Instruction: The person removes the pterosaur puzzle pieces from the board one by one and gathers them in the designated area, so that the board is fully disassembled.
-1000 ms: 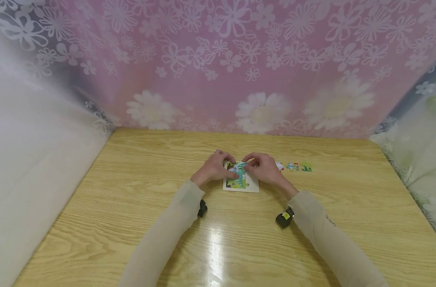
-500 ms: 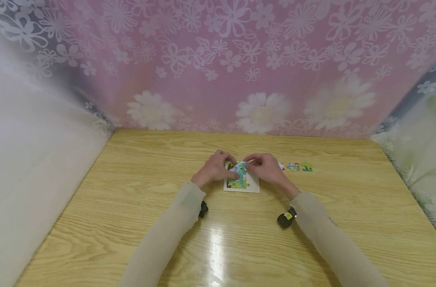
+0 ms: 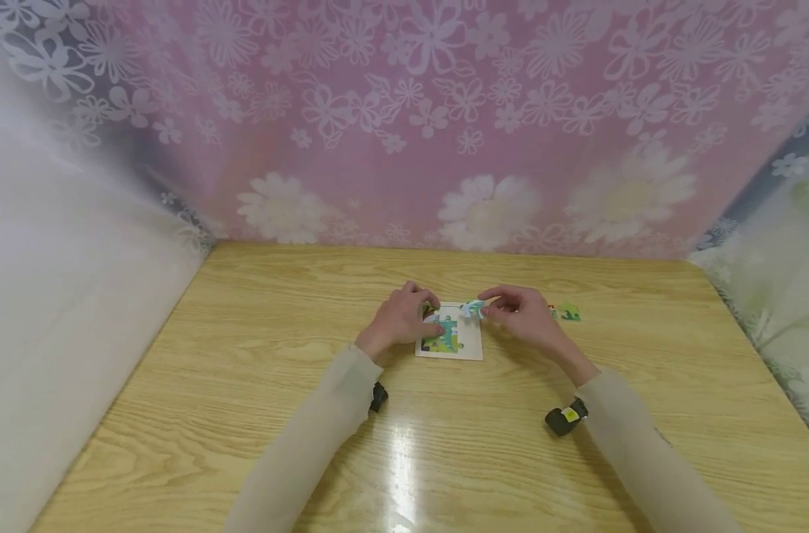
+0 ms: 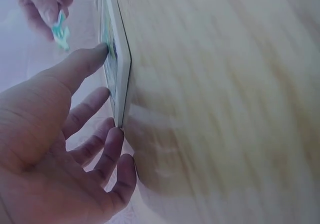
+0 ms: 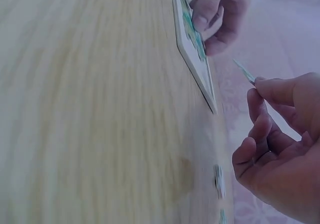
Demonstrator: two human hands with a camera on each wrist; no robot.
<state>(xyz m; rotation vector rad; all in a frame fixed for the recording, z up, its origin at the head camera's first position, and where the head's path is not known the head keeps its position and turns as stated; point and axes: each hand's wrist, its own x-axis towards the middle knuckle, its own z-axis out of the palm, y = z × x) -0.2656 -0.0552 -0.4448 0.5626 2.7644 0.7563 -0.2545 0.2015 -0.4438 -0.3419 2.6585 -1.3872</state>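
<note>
A small jigsaw puzzle board [image 3: 471, 345] with a pale frame lies flat on the table; joined green and teal pieces [image 3: 447, 337] fill its left part. My left hand [image 3: 399, 318] rests at the board's left side, its thumb pressing on the picture and its other fingertips along the edge [image 4: 118, 106]. Between thumb and fingertip, my right hand [image 3: 525, 320] pinches a white and teal puzzle piece [image 3: 473, 309]. That piece [image 5: 244, 72] is tilted and raised over the board's upper right corner. The top right of the board shows bare backing.
Right of the board lie loose puzzle pieces: a green one [image 3: 569, 311] and one with red on it [image 3: 552, 311], partly behind my right hand. A wood-grain table [image 3: 297, 296] spreads around, with a pink floral curtain [image 3: 377, 148] along its far edge.
My right hand has lifted the white and teal piece off the picture and moved right with it, baring backing beneath. The left hand stays on the board.
</note>
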